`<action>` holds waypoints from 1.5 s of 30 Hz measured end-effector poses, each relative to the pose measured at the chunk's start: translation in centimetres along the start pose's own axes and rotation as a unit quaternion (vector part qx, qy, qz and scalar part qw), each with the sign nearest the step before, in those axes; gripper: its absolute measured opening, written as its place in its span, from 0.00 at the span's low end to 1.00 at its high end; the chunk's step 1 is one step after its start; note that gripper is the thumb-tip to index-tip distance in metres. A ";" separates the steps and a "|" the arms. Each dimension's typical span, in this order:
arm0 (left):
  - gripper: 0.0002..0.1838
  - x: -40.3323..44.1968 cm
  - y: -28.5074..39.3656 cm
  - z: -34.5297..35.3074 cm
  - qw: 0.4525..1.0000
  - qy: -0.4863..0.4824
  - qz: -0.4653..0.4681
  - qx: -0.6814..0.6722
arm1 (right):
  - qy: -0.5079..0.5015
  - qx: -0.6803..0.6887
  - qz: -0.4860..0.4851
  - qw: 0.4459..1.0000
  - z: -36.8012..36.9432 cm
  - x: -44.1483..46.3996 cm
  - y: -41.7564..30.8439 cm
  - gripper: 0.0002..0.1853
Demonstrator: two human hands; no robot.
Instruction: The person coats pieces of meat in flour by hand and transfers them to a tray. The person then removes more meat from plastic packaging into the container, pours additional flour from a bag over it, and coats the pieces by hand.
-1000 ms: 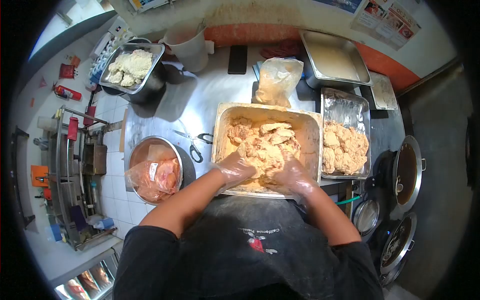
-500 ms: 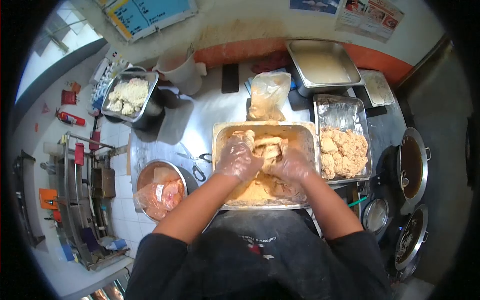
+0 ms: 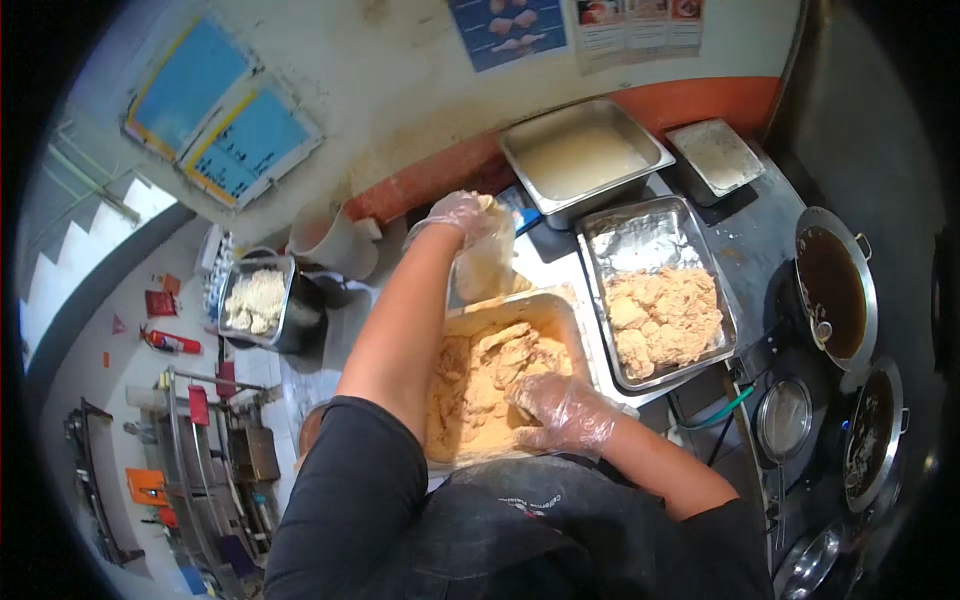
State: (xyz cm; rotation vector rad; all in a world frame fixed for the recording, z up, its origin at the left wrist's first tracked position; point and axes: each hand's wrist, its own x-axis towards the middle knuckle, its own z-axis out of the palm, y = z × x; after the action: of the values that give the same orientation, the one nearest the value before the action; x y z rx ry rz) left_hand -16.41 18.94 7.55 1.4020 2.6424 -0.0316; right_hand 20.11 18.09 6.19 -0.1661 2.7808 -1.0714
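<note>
My left hand, in a clear plastic glove, is at the top of a clear plastic bag behind the metal tub, with its fingers closed on the bag's upper part. What lies inside those fingers is partly hidden. In the tub, flour-coated chicken pieces lie in tan breading. My right hand, gloved and coated with breading, rests low in the tub at its right side. Its thumb and fingers are apart, beside the chicken.
Right of the tub stands a tray of coated chicken. Behind are a pan of pale liquid and a smaller pan. Oil-filled woks and a strainer are at right. A container of pale batter sits left.
Both hands were together on chicken in the tub. My left hand has left it and reached forward to the bag; my right has drawn back toward me. The view has turned.
</note>
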 end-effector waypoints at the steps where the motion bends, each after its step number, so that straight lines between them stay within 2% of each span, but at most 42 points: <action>1: 0.15 -0.1 0.5 -0.9 1.000 -0.010 0.015 0.014 | -0.009 0.015 -0.006 1.000 -0.8 -0.8 -0.2 0.22; 4: 0.11 -2.9 2.7 -3.3 0.997 -0.030 0.042 0.057 | 0.021 0.086 -0.022 0.996 -0.3 -2.3 2.4 0.22; 7: 0.10 -6.1 1.9 -5.5 0.964 0.102 0.208 0.129 | 0.102 0.181 -0.069 0.976 -1.0 -2.8 4.2 0.24; 9: 0.09 -8.5 2.7 -9.0 0.962 0.193 0.193 -0.027 | 0.106 0.287 -0.062 0.950 -1.5 -1.9 5.2 0.25; 10: 0.09 -10.5 4.6 -12.4 0.950 0.240 0.185 0.081 | 0.113 0.325 -0.054 0.937 -1.7 -1.2 5.2 0.26; 11: 0.07 -11.7 5.3 -14.9 0.935 0.285 0.203 0.055 | 0.118 0.361 -0.046 0.924 -2.1 -0.5 5.2 0.26; 13: 0.04 -14.2 7.3 -19.3 0.955 0.268 0.119 -0.046 | 0.107 0.516 0.083 0.846 -3.7 0.5 4.6 0.43; 15: 0.10 -14.6 6.5 -21.6 0.901 0.380 0.201 -0.054 | 0.158 0.637 0.040 0.753 -4.3 2.7 6.3 0.56; 17: 0.14 -15.0 7.2 -24.2 0.923 0.349 0.159 -0.041 | 0.194 0.726 -0.026 0.659 -4.9 5.5 7.8 0.61; 18: 0.16 -15.6 7.8 -24.5 0.930 0.334 0.141 -0.059 | 0.232 0.728 -0.056 0.643 -6.3 5.4 6.4 0.63; 19: 0.18 -16.1 8.3 -24.7 0.937 0.319 0.123 -0.078 | 0.222 0.725 -0.129 0.639 -6.7 6.1 6.6 0.64; 21: 0.20 -17.5 9.3 -24.0 0.944 0.280 0.076 -0.160 | 0.154 0.756 -0.190 0.607 -7.2 6.5 6.0 0.65; 24: 0.23 -20.6 9.5 -21.8 0.944 0.264 -0.001 -0.197 | 0.131 0.765 -0.080 0.626 -8.1 4.0 4.6 0.64; 25: 0.25 -21.7 9.0 -20.8 0.943 0.267 -0.022 -0.198 | 0.158 0.753 -0.070 0.635 -8.1 3.6 5.0 0.59; 26: 0.21 -23.1 7.7 -19.4 0.950 0.234 -0.064 -0.195 | 0.185 0.740 -0.060 0.644 -8.1 3.1 5.7 0.55; 27: 0.20 -24.5 5.7 -16.9 0.946 0.229 -0.043 -0.227 | 0.211 0.726 -0.049 0.653 -8.2 2.6 6.5 0.51; 29: 0.17 -27.1 2.7 -10.6 0.922 0.214 -0.021 -0.322 | 0.290 0.607 -0.034 0.739 -10.2 1.0 7.1 0.50; 30: 0.15 -28.2 1.9 -7.5 0.901 0.202 -0.022 -0.382 | 0.310 0.527 -0.059 0.789 -11.2 0.0 6.8 0.49; 31: 0.13 -29.5 2.2 -5.0 0.864 0.180 -0.040 -0.468 | 0.294 0.445 -0.138 0.835 -12.9 -0.5 6.2 0.47; 32: 0.15 -30.8 3.4 -2.8 0.842 0.178 -0.120 -0.496 | 0.264 0.403 -0.140 0.865 -14.5 -1.2 4.7 0.46; 33: 0.15 -31.6 3.7 -0.7 0.828 0.170 -0.153 -0.512 | 0.234 0.360 -0.142 0.892 -15.8 -1.8 3.4 0.45; 35: 0.16 -32.6 4.3 2.8 0.796 0.157 -0.214 -0.543 | 0.245 0.139 -0.149 0.948 -16.9 -2.0 1.9 0.46; 37: 0.21 -33.4 4.9 3.9 0.787 0.154 -0.243 -0.545 | 0.232 0.040 -0.139 0.962 -17.3 -1.8 0.4 0.47; 38: 0.22 -33.5 4.1 6.0 0.789 0.156 -0.254 -0.537 | 0.217 0.055 -0.124 0.967 -17.0 -1.6 -0.7 0.47; 40: 0.24 -34.0 4.1 7.1 0.785 0.158 -0.270 -0.534 | 0.207 -0.012 -0.142 0.968 -17.3 -1.2 -2.4 0.45; 42: 0.25 -34.7 4.4 7.1 0.776 0.159 -0.278 -0.544 | 0.238 -0.084 -0.196 0.948 -17.2 -0.5 -3.4 0.43; 45: 0.24 -35.8 5.7 4.5 0.784 0.167 -0.303 -0.516 | 0.257 -0.115 -0.251 0.926 -16.8 0.4 -5.0 0.42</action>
State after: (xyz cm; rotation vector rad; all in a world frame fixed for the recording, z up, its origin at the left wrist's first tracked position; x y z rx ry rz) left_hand 8.59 -7.64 8.52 0.1786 2.4432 1.4410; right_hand 16.89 25.33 21.79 -0.7672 3.4548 -0.9848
